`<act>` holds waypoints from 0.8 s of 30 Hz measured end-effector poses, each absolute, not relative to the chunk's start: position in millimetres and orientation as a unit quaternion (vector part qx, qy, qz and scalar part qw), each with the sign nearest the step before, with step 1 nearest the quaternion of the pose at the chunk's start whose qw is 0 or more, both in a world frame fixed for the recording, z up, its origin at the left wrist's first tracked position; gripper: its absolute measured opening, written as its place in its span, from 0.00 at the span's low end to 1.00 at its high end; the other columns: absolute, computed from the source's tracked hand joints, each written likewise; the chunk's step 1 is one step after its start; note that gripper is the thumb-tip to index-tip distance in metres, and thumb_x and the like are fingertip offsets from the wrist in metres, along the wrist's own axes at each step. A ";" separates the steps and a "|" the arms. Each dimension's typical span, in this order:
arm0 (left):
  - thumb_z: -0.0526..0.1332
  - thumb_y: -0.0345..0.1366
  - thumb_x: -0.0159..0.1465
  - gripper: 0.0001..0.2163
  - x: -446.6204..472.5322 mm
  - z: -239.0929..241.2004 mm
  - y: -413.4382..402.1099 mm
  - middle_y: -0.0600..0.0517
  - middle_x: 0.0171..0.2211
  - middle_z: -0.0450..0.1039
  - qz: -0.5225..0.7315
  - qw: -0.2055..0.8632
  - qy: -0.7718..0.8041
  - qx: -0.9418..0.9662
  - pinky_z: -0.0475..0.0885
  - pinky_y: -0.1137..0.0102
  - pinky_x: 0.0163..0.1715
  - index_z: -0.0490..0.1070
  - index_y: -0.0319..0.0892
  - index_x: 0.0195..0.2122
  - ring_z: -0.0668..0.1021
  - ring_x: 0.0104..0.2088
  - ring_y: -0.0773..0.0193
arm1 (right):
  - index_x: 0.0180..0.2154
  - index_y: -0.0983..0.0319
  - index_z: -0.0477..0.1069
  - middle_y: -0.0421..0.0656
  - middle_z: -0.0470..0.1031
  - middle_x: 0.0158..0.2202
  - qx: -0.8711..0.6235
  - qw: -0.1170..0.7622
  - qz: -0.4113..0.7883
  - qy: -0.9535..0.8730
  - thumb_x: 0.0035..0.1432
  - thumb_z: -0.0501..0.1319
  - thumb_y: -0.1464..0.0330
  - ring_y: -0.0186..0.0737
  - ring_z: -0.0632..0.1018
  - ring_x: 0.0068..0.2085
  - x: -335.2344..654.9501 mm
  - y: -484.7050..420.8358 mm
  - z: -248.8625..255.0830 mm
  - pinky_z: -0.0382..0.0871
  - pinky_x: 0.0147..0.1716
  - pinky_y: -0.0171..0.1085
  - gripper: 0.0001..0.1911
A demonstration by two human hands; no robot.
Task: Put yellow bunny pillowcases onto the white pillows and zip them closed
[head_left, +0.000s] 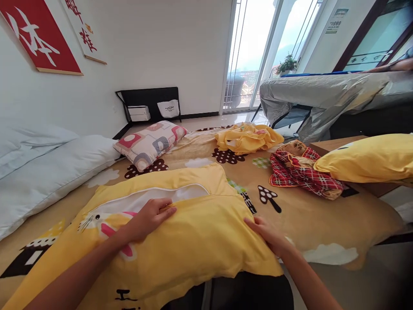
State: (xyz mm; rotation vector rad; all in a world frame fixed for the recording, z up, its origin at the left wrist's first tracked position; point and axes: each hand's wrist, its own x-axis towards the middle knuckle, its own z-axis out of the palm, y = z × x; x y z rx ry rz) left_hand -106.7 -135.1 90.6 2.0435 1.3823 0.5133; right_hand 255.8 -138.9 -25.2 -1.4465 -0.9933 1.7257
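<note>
A yellow pillowcase with a rabbit print lies in front of me, filled with a white pillow. The white shows through the long unzipped opening along the pillowcase's far side. My left hand is closed on the near edge of that opening, thumb and fingers pinching the cloth. At the right side edge, my right hand grips the pillowcase, with part of its fingers hidden by the fabric. The near side of the pillowcase overhangs something black at the bottom.
Beyond lie a patterned pillow, crumpled yellow cloth and red plaid cloth on the tan printed bedsheet. White pillows are at left, a yellow pillow at right. Another person's arm rests over a plastic-covered table.
</note>
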 end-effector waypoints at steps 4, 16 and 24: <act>0.51 0.51 0.65 0.19 -107.9 89.7 -130.9 0.57 0.24 0.55 0.192 0.314 0.521 0.770 0.57 0.73 0.25 0.58 0.42 0.24 0.61 0.27 0.68 | 0.32 0.60 0.74 0.43 0.80 0.32 -0.572 0.332 0.622 -0.419 0.42 0.70 0.49 0.44 0.79 0.33 265.3 -163.4 -34.7 0.73 0.30 0.36 0.23; 0.51 0.50 0.65 0.19 -104.4 89.7 -133.6 0.58 0.23 0.53 0.188 0.327 0.511 0.772 0.54 0.73 0.24 0.55 0.42 0.24 0.59 0.25 0.70 | 0.35 0.62 0.76 0.47 0.79 0.36 -0.599 0.338 0.497 -0.529 0.46 0.64 0.45 0.50 0.78 0.38 265.4 -188.7 -47.7 0.74 0.33 0.39 0.28; 0.51 0.50 0.66 0.19 -104.2 85.1 -132.3 0.57 0.24 0.54 0.188 0.324 0.501 0.780 0.55 0.72 0.26 0.56 0.42 0.25 0.60 0.26 0.69 | 0.38 0.62 0.76 0.47 0.79 0.36 -0.626 0.362 0.536 -0.436 0.43 0.65 0.44 0.49 0.78 0.34 277.1 -199.5 -56.7 0.73 0.30 0.40 0.30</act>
